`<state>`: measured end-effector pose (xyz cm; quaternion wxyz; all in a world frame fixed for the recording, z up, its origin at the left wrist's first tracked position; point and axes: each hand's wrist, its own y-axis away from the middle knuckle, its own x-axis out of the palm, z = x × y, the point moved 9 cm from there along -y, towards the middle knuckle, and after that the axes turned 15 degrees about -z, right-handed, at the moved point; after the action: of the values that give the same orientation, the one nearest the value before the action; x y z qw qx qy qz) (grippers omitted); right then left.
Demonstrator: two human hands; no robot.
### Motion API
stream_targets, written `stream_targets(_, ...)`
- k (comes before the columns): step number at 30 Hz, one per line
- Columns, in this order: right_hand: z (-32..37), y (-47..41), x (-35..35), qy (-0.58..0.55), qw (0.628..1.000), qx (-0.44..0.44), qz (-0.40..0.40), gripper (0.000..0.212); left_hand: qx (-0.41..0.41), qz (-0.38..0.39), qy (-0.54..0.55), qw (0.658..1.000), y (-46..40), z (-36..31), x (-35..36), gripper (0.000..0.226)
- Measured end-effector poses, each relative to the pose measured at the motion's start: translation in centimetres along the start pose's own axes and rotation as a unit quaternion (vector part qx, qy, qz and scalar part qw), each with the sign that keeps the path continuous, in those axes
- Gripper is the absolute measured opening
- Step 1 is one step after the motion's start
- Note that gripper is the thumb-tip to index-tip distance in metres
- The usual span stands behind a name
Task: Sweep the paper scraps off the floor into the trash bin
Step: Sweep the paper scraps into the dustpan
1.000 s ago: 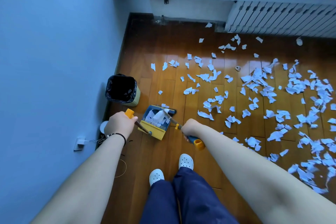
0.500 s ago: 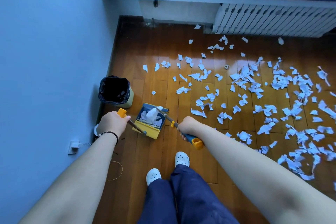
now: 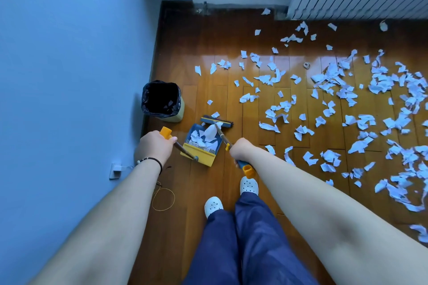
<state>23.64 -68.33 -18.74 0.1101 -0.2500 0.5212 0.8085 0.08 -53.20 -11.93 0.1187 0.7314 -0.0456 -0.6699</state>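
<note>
The dustpan's orange-tipped handle (image 3: 172,140) is gripped by the left hand (image 3: 154,147) and the blue-and-orange broom (image 3: 221,133) by the right hand (image 3: 240,149), a few white paper scraps (image 3: 379,109) sit in the blue-and-yellow plastic dustpan (image 3: 202,146) and black-lined trash bin (image 3: 162,99), but most are left scattered across the wooden floor (image 3: 185,58).

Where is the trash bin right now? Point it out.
In the head view, the trash bin stands on the floor by the blue wall, left of the dustpan.
</note>
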Motion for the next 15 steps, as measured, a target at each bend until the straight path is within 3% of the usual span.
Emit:
stream_targets(8, -1.1, 2.8, 0.4, -0.024, 0.994, 0.099, 0.033, 0.02, 0.013, 0.011, 0.019, 1.0, -0.7, 1.9, -0.9, 0.039)
stream_targets(15, 0.7, 3.9, -0.4, -0.067, 0.993, 0.092, -0.012, 0.017, 0.02, -0.001, 0.038, 0.999, -0.8, 4.3, -3.0, 0.04)
